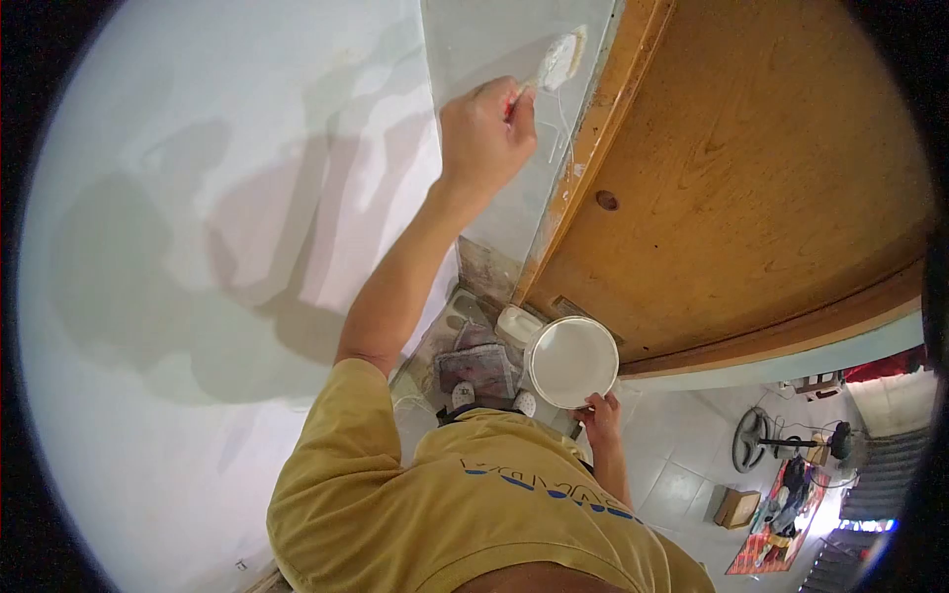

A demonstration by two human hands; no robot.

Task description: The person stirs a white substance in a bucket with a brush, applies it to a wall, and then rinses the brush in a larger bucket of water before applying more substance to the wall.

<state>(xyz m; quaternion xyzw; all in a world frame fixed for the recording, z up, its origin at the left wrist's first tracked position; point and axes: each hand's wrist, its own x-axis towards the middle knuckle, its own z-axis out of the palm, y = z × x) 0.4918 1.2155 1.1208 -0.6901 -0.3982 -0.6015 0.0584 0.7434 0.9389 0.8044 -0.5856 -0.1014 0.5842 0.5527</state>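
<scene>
My left hand (486,136), raised high, is closed around the handle of a paintbrush (562,61). Its bristles are coated in white and lie close against the grey wall strip (484,44) beside the wooden door frame (593,128). Most of the handle is hidden in my fist. Lower down, my right hand (601,420) grips the near rim of a round white bucket (573,363). The bucket's pale inside shows from above, in front of my waist.
A brown wooden door (751,168) fills the upper right. The white wall (198,247) on the left carries my shadow. A dirty mat (476,371) lies by my feet. Farther off are a fan (840,441), a cardboard box (737,508) and a patterned cloth (766,553) with items on it.
</scene>
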